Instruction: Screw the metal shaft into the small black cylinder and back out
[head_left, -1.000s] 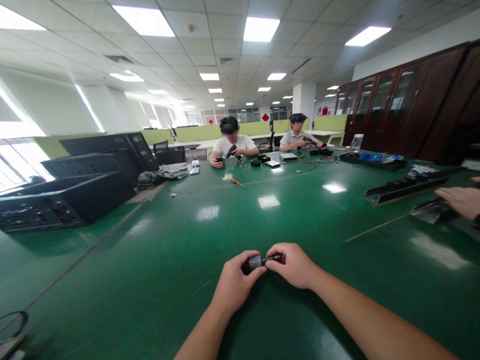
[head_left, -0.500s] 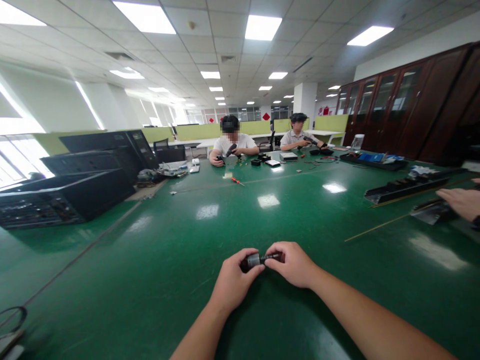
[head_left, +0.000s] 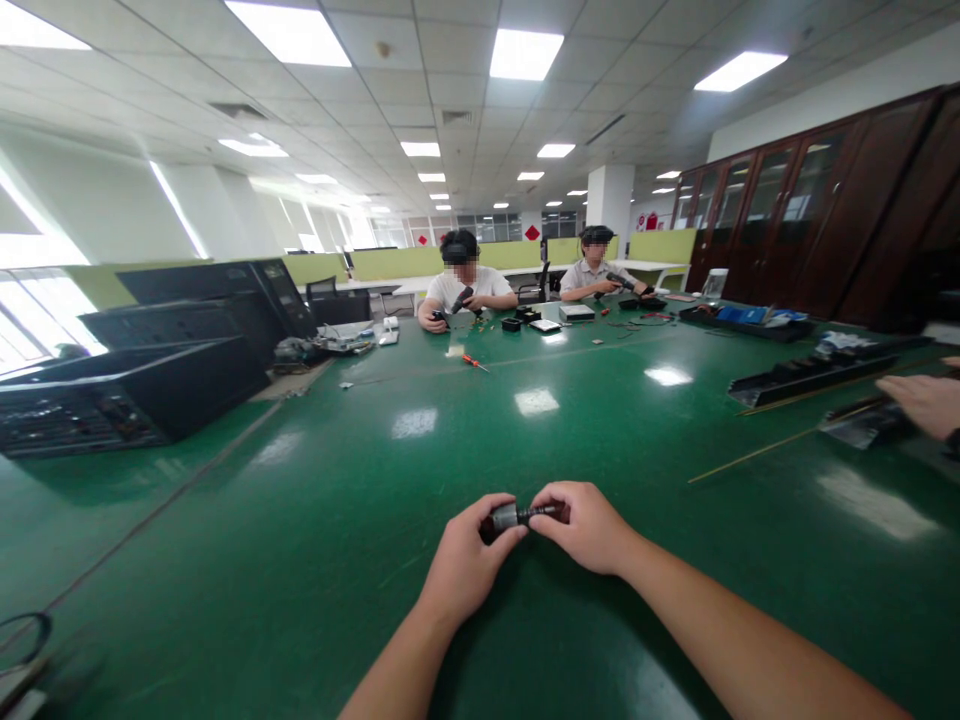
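Both of my hands grip one small part, a grey metal cylinder with a thin, dark, ridged shaft [head_left: 507, 516], held roughly level over the green table [head_left: 360, 560]. Around the thick cylinder end, the thumb and fingers of my left hand [head_left: 463, 560] are closed. My right hand [head_left: 589, 528] pinches the thin shaft end between thumb and fingers. The outer ends of the part are hidden in my hands, and its exact kind is too small to make out.
Black computer cases [head_left: 195, 390] stand at the left. An orange screwdriver [head_left: 471, 361] lies ahead. Two people sit across the table, holding dark tools. At the right, another person's hand [head_left: 922, 400] is beside black metal rails [head_left: 810, 375] and a thin yellow rod [head_left: 750, 456].
Almost nothing differs. My two hands and the metal part keep the same grip and place, shifted only very slightly. The other person's hand at the right has moved a little.
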